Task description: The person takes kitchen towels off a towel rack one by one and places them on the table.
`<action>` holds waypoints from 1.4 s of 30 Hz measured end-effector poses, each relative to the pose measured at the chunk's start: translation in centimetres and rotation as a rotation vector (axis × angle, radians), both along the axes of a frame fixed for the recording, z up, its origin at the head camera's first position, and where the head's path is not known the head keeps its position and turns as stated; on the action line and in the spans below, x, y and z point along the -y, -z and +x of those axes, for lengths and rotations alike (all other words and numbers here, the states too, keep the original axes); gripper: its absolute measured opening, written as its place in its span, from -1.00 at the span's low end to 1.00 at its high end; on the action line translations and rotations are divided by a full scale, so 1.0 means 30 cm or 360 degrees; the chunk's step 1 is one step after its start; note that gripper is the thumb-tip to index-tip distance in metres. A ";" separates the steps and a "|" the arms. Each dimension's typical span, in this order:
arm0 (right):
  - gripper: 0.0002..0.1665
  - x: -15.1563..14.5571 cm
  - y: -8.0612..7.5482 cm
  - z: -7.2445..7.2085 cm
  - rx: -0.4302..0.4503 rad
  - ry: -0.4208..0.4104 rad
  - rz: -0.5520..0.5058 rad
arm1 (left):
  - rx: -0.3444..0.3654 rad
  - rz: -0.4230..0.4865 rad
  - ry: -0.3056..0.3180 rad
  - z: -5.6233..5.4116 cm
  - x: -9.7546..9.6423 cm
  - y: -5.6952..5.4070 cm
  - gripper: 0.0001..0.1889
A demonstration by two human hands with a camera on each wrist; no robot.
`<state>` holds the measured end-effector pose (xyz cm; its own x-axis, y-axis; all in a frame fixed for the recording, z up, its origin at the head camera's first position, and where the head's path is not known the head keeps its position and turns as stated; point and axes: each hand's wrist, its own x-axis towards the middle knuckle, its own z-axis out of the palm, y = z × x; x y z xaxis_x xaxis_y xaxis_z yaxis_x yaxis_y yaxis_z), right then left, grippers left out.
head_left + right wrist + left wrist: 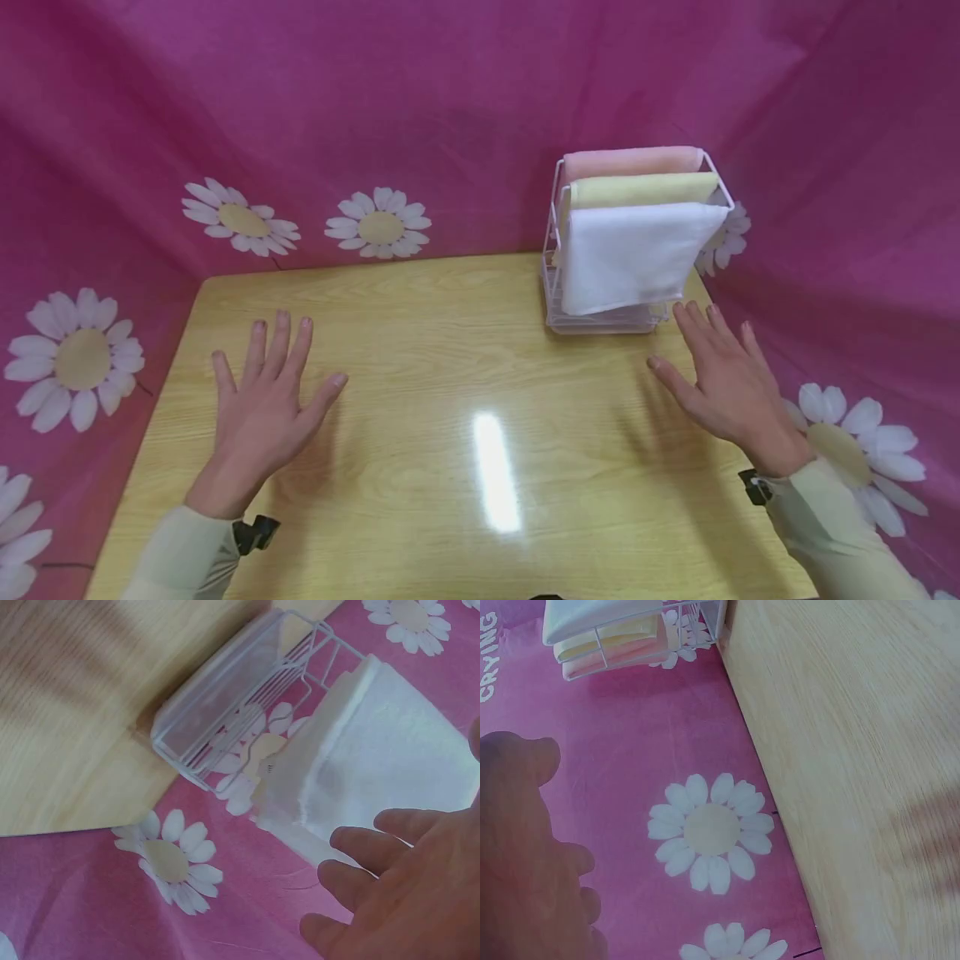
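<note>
A white wire rack point(555, 250) stands at the back right of the wooden table, with three cloths draped over its bars. The white towel point(637, 250) hangs in front, a yellow towel point(645, 190) behind it, and a pink towel point(630, 162) at the back. My right hand point(731, 392) hovers just in front of the rack's right side, fingers straight and spread, holding nothing. Over the left part of the table my left hand point(262, 408) is held with fingers spread, also holding nothing. In the right wrist view, the fingers point(367, 851) overlap the white towel point(375, 757).
Under the rack sits a pale tray point(225, 682). A pink curtain point(450, 108) printed with white daisies closes in the back and both sides of the table point(420, 350). A bright light reflection point(495, 471) shows on the tabletop. Each wrist wears a small black device point(255, 533).
</note>
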<state>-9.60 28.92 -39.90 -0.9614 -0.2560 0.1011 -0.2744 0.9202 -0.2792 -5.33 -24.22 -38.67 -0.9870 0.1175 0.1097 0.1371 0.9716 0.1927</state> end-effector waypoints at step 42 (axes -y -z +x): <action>0.05 -0.051 0.298 -0.279 0.0160 -0.0017 -0.0075 | 0.0014 0.0417 0.0296 -0.123 -0.249 -0.062 -0.19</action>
<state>-17.96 30.46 -48.85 -0.9644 -0.2638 0.0164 -0.2528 0.9025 -0.3488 -9.01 -16.76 -36.80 -0.9522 0.2650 0.1519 0.3052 0.8471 0.4350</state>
